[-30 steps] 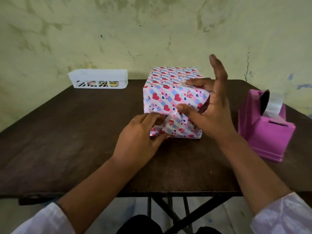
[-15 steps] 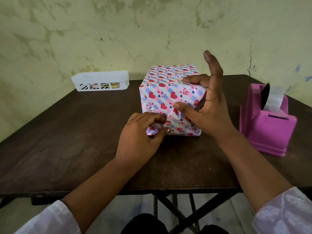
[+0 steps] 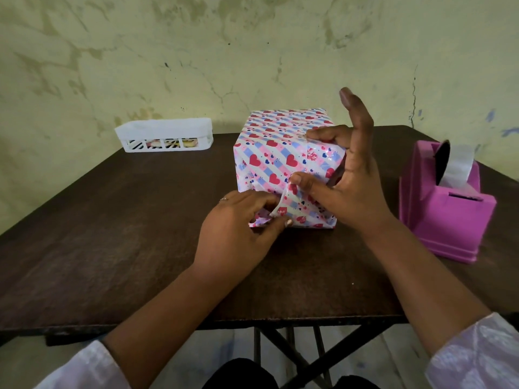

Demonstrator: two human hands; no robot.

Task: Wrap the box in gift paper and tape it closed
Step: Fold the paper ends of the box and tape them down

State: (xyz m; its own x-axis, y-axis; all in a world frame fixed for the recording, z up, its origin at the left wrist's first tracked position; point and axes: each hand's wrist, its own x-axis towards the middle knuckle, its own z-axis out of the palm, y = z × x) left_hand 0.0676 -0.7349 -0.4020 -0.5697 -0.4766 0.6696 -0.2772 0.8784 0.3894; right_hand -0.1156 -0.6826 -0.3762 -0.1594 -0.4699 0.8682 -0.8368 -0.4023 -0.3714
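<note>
The wrapped box (image 3: pixel 283 153) stands at the middle of the dark bench (image 3: pixel 126 234), set well back from the near edge, with bare wood in front of it and to its left. At its near lower corner a loose flap of gift paper (image 3: pixel 280 211) sticks out, and the left hand (image 3: pixel 238 228) pinches that flap with curled fingers. The right hand (image 3: pixel 351 189) presses the near face with its thumb, one finger bent over the top edge and another pointing straight up. A pink tape dispenser (image 3: pixel 443 209) sits near the bench's right edge, apart from the box. A white slotted basket (image 3: pixel 164 134) rests at the far edge by the stained, cracked wall (image 3: pixel 196 51). Crossed metal legs (image 3: pixel 295 355) show beneath.
</note>
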